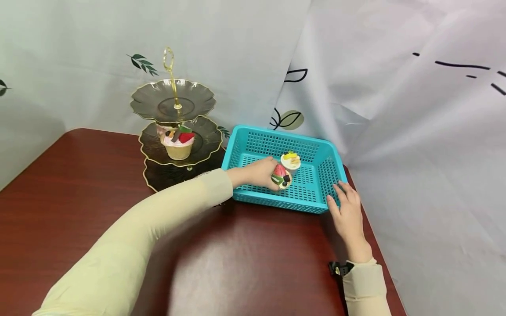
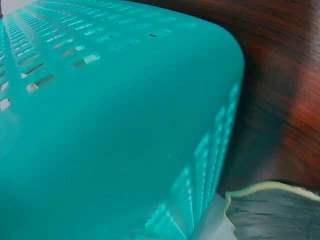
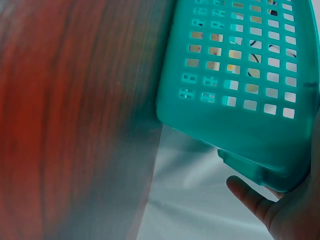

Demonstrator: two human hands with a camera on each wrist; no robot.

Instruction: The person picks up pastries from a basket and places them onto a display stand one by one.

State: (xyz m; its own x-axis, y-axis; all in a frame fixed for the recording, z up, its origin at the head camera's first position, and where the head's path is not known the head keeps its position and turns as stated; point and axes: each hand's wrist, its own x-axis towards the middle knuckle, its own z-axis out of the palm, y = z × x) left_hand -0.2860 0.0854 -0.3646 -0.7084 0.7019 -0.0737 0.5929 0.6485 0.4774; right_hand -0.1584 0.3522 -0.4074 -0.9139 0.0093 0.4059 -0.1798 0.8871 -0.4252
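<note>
My left hand (image 1: 258, 172) reaches over the near left part of a turquoise plastic basket (image 1: 276, 202) and grips a toy cupcake (image 1: 283, 179) topped with a strawberry and dark berries. Right behind it in the basket is another cupcake (image 1: 290, 163) with white cream and yellow fruit pieces. At the basket's right front corner, my right hand (image 1: 348, 213) rests with loose, spread fingers at the rim. Its thumb (image 3: 247, 197) stands out from the basket's wall in the right wrist view. The left wrist view holds mostly the basket's side (image 2: 120, 115), and the left hand is out of sight there.
A dark three-tier stand (image 1: 174, 101) with gold edges and a gold handle stands left of the basket. Its middle tier bears a pink-topped cupcake (image 1: 179, 147), with another partly hidden behind. A fabric backdrop (image 1: 245, 52) closes off the brown table (image 1: 245, 263) behind and right.
</note>
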